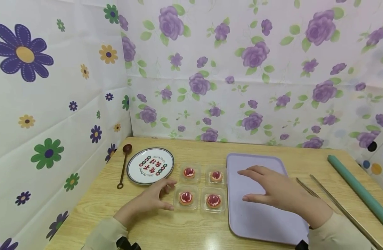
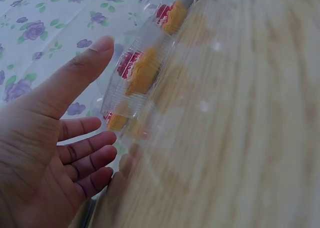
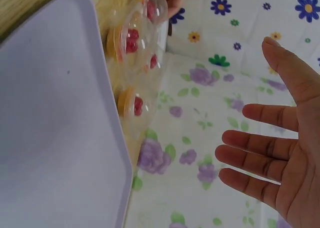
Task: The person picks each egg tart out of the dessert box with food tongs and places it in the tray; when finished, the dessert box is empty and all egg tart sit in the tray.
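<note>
Several small tarts with red topping sit in clear plastic boxes in the middle of the table. My left hand (image 1: 149, 199) is just left of the front-left tart (image 1: 186, 198), thumb and fingers spread apart, holding nothing. The front-right tart (image 1: 213, 200) is beside it, with the back-left tart (image 1: 189, 172) and back-right tart (image 1: 216, 176) behind. Above the lilac tray (image 1: 254, 222) hovers my right hand (image 1: 279, 191), its fingers stretched toward the boxes and its palm bare in the right wrist view. The left wrist view shows a boxed tart (image 2: 142, 70) beyond the left thumb.
A white plate (image 1: 151, 166) with red lettering lies at the back left, beside a dark brown spoon (image 1: 124, 166). To the right of the tray are thin metal tongs (image 1: 332, 199) and a teal roll (image 1: 360, 191). Patterned cloths (image 1: 229, 69) hang behind the table and along its left.
</note>
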Motion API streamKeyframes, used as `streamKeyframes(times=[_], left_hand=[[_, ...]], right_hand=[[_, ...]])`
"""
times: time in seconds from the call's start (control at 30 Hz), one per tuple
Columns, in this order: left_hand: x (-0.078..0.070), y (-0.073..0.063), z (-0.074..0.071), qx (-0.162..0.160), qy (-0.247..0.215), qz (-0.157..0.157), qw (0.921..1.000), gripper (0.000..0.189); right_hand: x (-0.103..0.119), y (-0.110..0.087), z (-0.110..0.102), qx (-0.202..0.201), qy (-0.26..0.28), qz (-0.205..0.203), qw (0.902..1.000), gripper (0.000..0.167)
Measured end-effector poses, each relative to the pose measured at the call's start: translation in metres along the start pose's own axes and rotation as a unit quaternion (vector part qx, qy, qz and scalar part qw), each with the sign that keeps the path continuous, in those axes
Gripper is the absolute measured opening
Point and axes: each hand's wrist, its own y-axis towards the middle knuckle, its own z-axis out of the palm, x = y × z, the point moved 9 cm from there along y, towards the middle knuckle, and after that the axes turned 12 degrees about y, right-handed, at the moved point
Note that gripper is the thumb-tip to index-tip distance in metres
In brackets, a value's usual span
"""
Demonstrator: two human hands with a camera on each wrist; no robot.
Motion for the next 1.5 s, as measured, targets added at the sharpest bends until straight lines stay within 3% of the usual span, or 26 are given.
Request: streamKeyframes(times=[0.13, 0.27, 0.57, 0.9, 1.27, 1.5], left_hand=[[0.0, 0.001, 0.004, 0.004, -0.002, -0.008, 1.0, 0.086], [-0.002, 0.002, 0.008, 0.003, 0.021, 0.004, 0.9998, 0.085], [0.001, 0.004, 0.011, -0.011, 0.056, 0.017, 0.9982, 0.083], [0.001, 0.005, 0.012, -0.023, 0.088, 0.006, 0.9958, 0.085], [0.006, 0.005, 0.014, -0.03, 0.057, -0.016, 0.9978, 0.077], [0.006, 0.004, 0.013, -0.035, 0.054, -0.02, 0.9977, 0.075]], right_hand=[[0.011, 0.012, 0.011, 0.019, 0.001, -0.012, 0.9997, 0.067], [0.017, 0.023, 0.022, 0.039, 0.01, -0.013, 0.9991, 0.07], [0.034, 0.048, 0.052, 0.064, 0.001, -0.045, 0.9969, 0.063], [0.047, 0.079, 0.09, 0.094, 0.034, -0.034, 0.9944, 0.061], [0.054, 0.102, 0.121, 0.115, 0.057, 0.002, 0.9917, 0.069], [0.058, 0.116, 0.14, 0.124, 0.006, -0.001, 0.9923, 0.079]])
